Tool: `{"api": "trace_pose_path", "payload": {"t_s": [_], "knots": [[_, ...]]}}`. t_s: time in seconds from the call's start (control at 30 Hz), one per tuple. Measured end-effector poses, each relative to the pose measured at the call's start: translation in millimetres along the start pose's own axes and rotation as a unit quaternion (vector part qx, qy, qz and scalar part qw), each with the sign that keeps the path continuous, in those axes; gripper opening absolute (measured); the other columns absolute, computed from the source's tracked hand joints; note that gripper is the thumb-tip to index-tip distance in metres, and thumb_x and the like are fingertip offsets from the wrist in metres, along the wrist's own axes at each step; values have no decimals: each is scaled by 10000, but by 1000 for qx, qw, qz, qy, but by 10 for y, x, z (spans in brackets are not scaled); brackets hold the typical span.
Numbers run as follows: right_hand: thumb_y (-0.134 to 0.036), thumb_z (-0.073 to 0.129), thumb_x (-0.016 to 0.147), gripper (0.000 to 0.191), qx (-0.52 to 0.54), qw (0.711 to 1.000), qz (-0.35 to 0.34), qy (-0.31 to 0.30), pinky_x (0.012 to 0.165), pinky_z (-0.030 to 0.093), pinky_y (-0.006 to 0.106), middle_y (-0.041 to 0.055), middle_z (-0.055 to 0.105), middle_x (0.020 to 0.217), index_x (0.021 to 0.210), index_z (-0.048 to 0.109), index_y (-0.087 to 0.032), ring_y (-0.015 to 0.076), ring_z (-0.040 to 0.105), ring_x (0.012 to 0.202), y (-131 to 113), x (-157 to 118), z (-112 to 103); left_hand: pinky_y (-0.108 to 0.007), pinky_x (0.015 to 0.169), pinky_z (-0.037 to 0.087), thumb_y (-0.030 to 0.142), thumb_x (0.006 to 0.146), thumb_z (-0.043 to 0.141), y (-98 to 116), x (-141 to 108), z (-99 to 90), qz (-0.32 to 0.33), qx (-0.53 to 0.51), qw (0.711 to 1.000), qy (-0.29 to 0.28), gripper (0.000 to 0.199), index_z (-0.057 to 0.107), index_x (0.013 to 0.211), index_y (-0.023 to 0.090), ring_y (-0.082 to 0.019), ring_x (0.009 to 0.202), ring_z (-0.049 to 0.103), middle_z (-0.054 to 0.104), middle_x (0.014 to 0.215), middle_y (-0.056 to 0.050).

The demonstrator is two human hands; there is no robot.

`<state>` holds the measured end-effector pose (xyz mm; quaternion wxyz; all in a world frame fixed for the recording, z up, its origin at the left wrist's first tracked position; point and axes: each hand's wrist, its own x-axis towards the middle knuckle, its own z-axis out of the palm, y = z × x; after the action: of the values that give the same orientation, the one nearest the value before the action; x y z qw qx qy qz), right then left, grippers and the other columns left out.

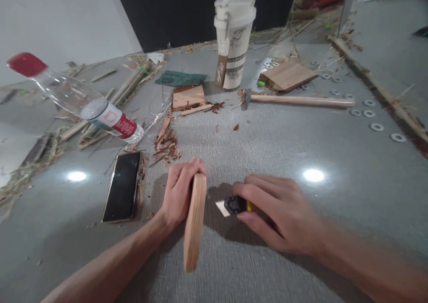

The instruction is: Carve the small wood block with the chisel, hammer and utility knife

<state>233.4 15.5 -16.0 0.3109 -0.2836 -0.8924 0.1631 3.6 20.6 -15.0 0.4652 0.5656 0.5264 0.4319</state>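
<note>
Pale wood is filling the grip of the left hand (182, 184) in the head view: one wooden piece (195, 222), on edge, near end pointing at the wearer. The right hand (281, 209) is holding one utility knife (236, 205), grip wrapped round its black-and-yellow body; the bared blade (223, 208) is pointing at the wood across a narrow gap, not touching.

Labels: one bottle (63, 89), red cap, is carrying a red-and-white label, lettering too small to read. One white lidded cup (234, 48) is showing dark printed drawings and bands, plus a brown tag (220, 71) with script I cannot make out.

Counts: one phone (122, 187), screen dark, is lying left of the left hand; two wood blocks (289, 75) are sitting farther back; one green sheet (182, 78); one wooden-handled hammer (301, 100). Five washers (376, 127) are lying around and nearer than the handle's right end, others farther back, too crowded to count.

Room: grey worktop (274, 142) is stretching open between the right hand and the hammer. Wood shavings (167, 147) are bordering it at left, a debris-strewn strip (377, 82) is edging the right, and a black panel (200, 13) is standing behind.
</note>
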Motion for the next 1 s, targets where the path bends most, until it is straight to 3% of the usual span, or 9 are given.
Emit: {"api": "trace_pose_path", "payload": {"t_s": [0.33, 1.0], "knots": [[-429, 368, 1185, 442, 4, 999, -4, -32, 584, 368, 323, -10, 614, 756, 936, 637, -181, 152, 524, 619, -51, 12, -12, -318, 541, 393, 460, 1117, 460, -63, -35, 11, 40, 6, 998, -55, 606, 537, 567, 220, -131, 486, 450, 511, 506, 19], [-449, 371, 1191, 458, 1, 1000, 10, -21, 577, 372, 305, -11, 613, 755, 959, 649, -168, 140, 533, 622, -36, 3, 20, -319, 556, 377, 411, 1104, 445, -35, -20, 34, 40, 14, 997, -66, 591, 521, 551, 218, -132, 500, 421, 495, 505, 18]]}}
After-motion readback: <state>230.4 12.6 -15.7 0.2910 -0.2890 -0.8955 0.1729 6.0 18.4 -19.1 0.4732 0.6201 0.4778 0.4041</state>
